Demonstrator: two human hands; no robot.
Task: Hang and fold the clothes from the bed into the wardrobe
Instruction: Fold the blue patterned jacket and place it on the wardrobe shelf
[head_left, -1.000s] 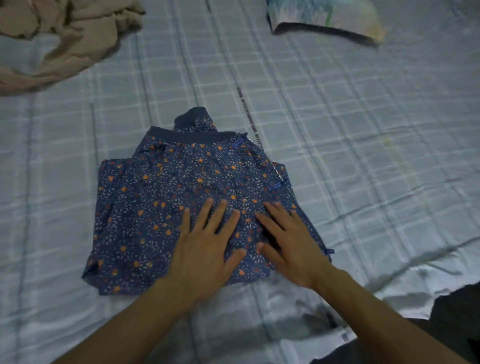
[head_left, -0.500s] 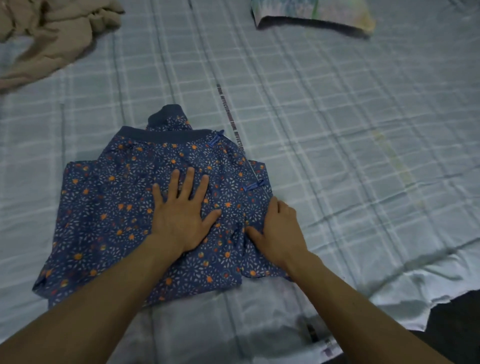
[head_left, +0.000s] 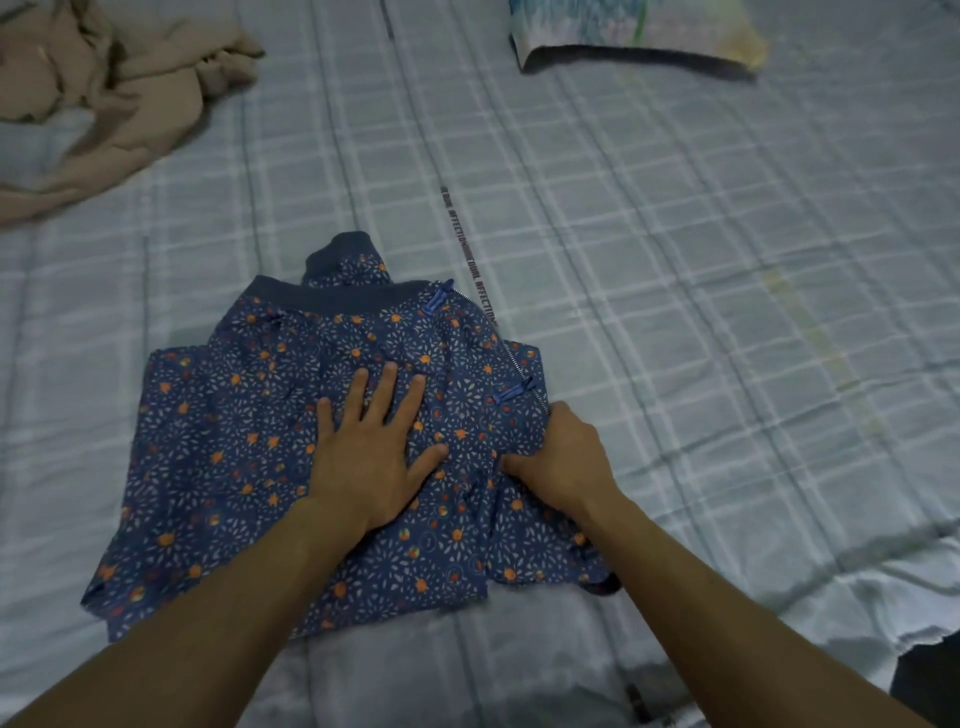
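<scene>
A dark blue flowered jacket (head_left: 218, 447) with orange dots, a ribbed navy hem and a zip lies folded on the pale checked bed sheet (head_left: 675, 291). My left hand (head_left: 371, 452) presses flat on its middle with the fingers spread. At the jacket's right edge, just below the zip, my right hand (head_left: 563, 460) has its fingers curled down into the cloth; the fingertips are hidden under the fabric.
A crumpled beige garment (head_left: 98, 109) lies at the far left of the bed. A pale patterned pillow (head_left: 634, 31) lies at the top right. The bed's near edge and a dark floor patch (head_left: 930, 686) show at the lower right.
My left hand slid up onto the jacket's middle and stayed flat. My right hand moved from lying flat to curling its fingers into the right edge by the zip.
</scene>
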